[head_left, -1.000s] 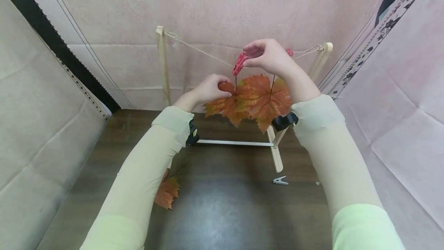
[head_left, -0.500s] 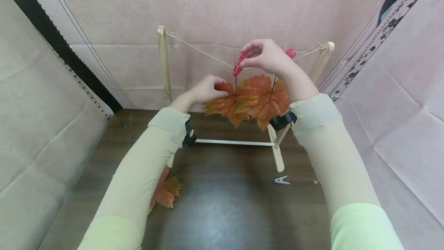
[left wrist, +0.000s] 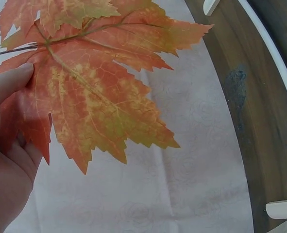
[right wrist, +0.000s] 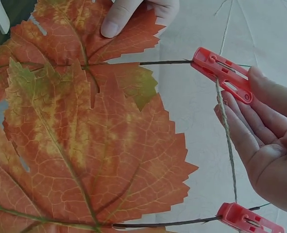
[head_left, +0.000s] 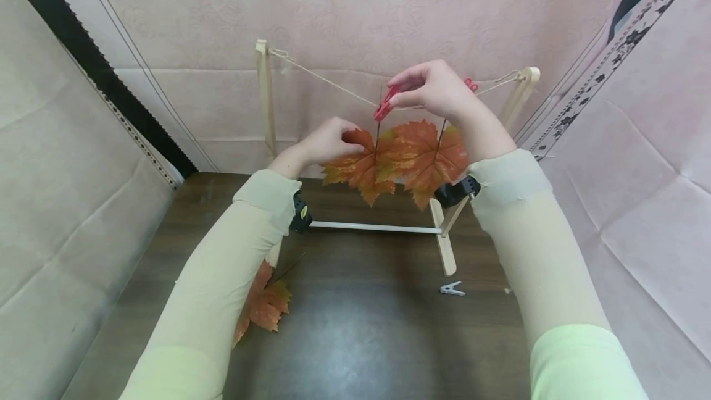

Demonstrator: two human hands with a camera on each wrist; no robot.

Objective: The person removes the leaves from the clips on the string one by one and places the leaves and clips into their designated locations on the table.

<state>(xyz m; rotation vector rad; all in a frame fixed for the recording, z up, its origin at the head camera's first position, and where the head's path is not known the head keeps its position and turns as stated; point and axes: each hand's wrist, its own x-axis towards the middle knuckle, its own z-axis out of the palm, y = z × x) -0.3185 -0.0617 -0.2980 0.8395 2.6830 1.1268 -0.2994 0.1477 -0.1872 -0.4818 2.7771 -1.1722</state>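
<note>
My left hand [head_left: 329, 142] pinches the lobe of an orange maple leaf [head_left: 360, 168] between thumb and fingers. Above it, my right hand [head_left: 436, 91] holds a red clothespin [head_left: 384, 105] by its handle end. In the right wrist view the clothespin's jaws are on the leaf's dark stem [right wrist: 165, 62] and meet the twine [right wrist: 226, 124]. A second maple leaf [head_left: 436, 159] hangs to the right, overlapping the first. Its stem runs to another red clothespin [right wrist: 247, 218], partly hidden behind my right wrist in the head view.
The twine spans two wooden posts [head_left: 265, 97] of a stand with a white crossbar [head_left: 372, 226]. A grey clothespin [head_left: 452, 289] lies on the dark table [head_left: 355, 338]. Another maple leaf [head_left: 268, 307] lies there, partly under my left sleeve. Pale cloth [head_left: 333, 5] hangs behind.
My left hand has shifted slightly left with the maple leaf in it. The right hand stays at the red clothespin, nearly still.
</note>
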